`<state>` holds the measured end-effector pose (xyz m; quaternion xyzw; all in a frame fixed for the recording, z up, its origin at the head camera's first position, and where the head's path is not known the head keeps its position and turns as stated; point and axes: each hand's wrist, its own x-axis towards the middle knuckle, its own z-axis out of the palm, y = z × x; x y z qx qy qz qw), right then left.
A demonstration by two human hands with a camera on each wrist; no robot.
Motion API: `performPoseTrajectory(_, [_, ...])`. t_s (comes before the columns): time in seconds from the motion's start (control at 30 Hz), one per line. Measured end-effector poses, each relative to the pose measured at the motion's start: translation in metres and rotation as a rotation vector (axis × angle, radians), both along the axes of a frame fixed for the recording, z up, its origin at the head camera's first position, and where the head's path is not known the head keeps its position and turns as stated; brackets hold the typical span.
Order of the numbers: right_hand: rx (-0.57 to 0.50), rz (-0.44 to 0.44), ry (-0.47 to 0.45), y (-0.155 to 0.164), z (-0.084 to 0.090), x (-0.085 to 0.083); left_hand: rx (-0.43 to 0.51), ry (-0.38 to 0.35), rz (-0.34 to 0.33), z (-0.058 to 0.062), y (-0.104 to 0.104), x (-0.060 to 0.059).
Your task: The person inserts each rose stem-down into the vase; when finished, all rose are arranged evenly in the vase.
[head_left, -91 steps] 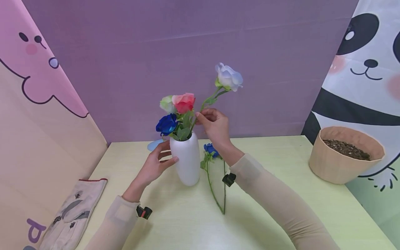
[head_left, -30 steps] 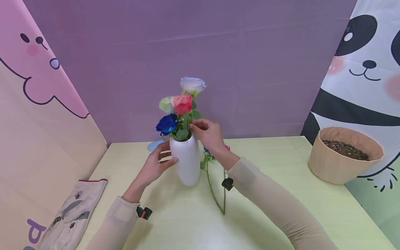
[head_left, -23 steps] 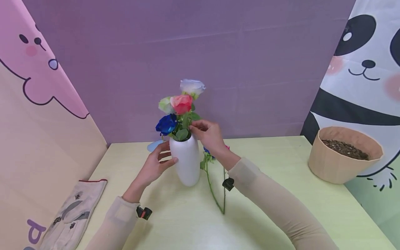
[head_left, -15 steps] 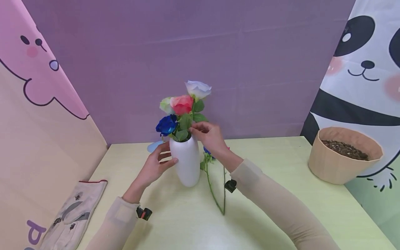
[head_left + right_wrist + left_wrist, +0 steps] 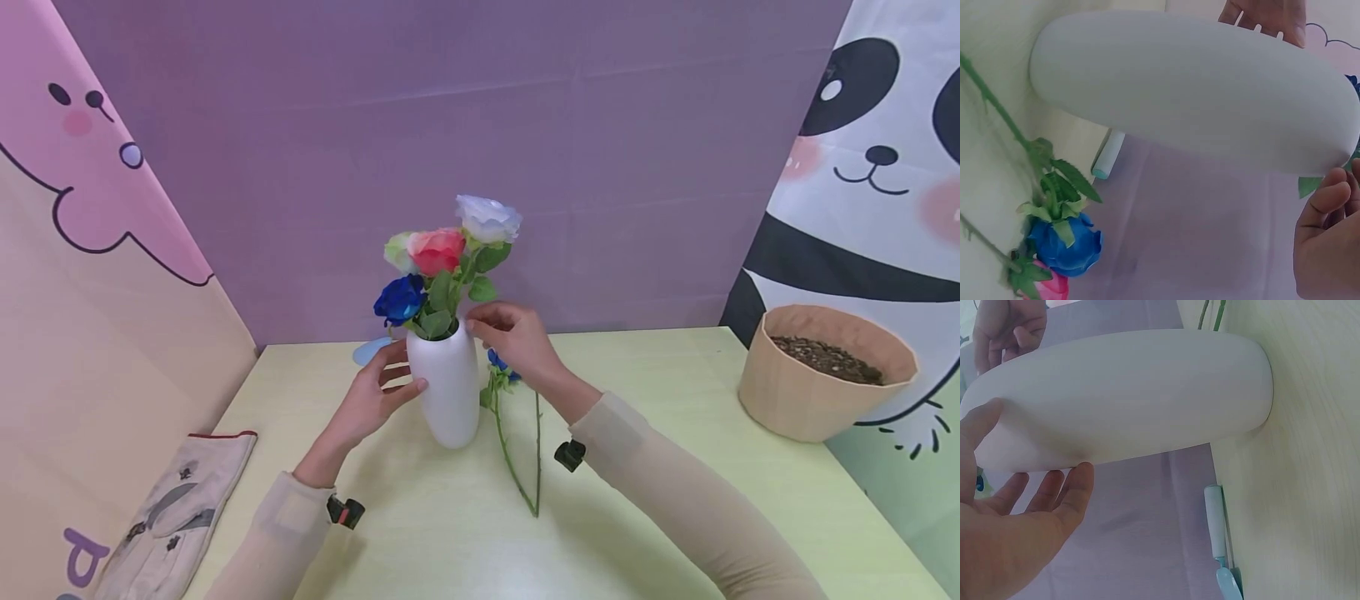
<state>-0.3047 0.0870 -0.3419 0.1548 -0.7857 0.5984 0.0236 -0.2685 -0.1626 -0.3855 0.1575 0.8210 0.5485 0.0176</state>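
Observation:
A white vase (image 5: 447, 392) stands on the table, with my left hand (image 5: 371, 396) gripping its left side, thumb in front and fingers behind. From its mouth rise a blue rose (image 5: 400, 298), a coral-pink rose (image 5: 437, 252), a pale green-white rose (image 5: 401, 252) and a taller white rose (image 5: 487, 219) leaning right. My right hand (image 5: 517, 342) is at the right of the vase's rim, its fingers loosely bent and no stem visible between them. In the right wrist view its fingertips (image 5: 1333, 187) are close to the rim; whether they touch is unclear.
Right of the vase lie a blue rose (image 5: 1066, 247) and a pink rose (image 5: 1052, 286), stems toward the front. Behind the vase lies a light-blue trowel (image 5: 1215, 522). Folded gloves (image 5: 180, 500) are at the left; a tan pot (image 5: 810, 400) of soil stands right.
The white rose has gone from my right hand's pinch into the vase, then tipped rightward. My right hand has let go of its stem and moved slightly right and down. My left hand stays on the vase.

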Motion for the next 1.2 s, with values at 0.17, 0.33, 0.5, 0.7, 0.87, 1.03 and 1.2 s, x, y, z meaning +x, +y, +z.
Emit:
performPoseTrajectory(0.17, [-0.002,0.006,-0.007,0.01,-0.008,-0.002,0.003,0.016,-0.005,0.01,0.003,0.01])
performPoseTrajectory(0.33, [0.004,-0.011,-0.032,0.022,-0.017,-0.006,0.004,0.022,-0.007,0.01,0.004,0.009])
performPoseTrajectory(0.5, [0.004,-0.041,-0.071,0.034,-0.027,-0.008,0.0,0.015,-0.006,0.01,0.003,0.009])
performPoseTrajectory(0.7, [0.013,-0.082,-0.105,0.049,-0.037,-0.009,0.002,0.011,-0.008,0.011,0.003,0.009])
performPoseTrajectory(0.87, [0.053,-0.095,-0.1,0.06,-0.046,-0.01,0.003,0.01,-0.008,0.011,0.004,0.008])
performPoseTrajectory(1.03, [0.11,-0.103,-0.137,0.068,-0.057,-0.012,-0.001,0.009,-0.003,0.011,0.004,0.009])
performPoseTrajectory(1.2, [0.132,-0.111,-0.171,0.076,-0.074,-0.015,-0.007,0.013,0.001,0.011,0.004,0.01])
